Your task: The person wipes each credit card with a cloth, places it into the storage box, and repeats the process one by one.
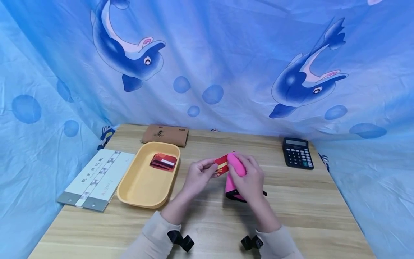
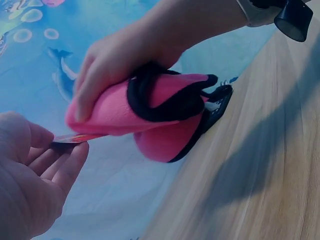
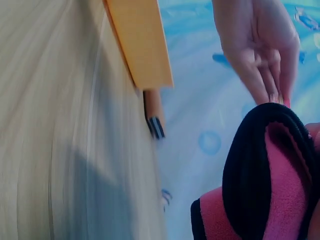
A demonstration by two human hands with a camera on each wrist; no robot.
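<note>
In the head view my left hand (image 1: 198, 177) pinches a red card with a gold stripe (image 1: 221, 164) between thumb and fingers. The card's far end meets a soft pink fabric pouch with black edging (image 1: 230, 186); whether it is inside the pouch cannot be told. My right hand (image 1: 253, 179) grips the pouch, which looks bent over, raised above the table. From the left wrist the card (image 2: 75, 137) appears edge-on against the pink cloth (image 2: 107, 112). A black-edged fold of the pouch (image 3: 245, 175) fills the lower right of the right wrist view.
Left of my hands stands a yellow tray (image 1: 145, 187) with several red cards (image 1: 161, 162) in it. A brown wallet (image 1: 166, 135) lies behind it, and a white and grey ledger (image 1: 97, 178) lies to its left. Far right is a black calculator (image 1: 297, 153). A dolphin-print curtain (image 1: 207, 54) encloses the table.
</note>
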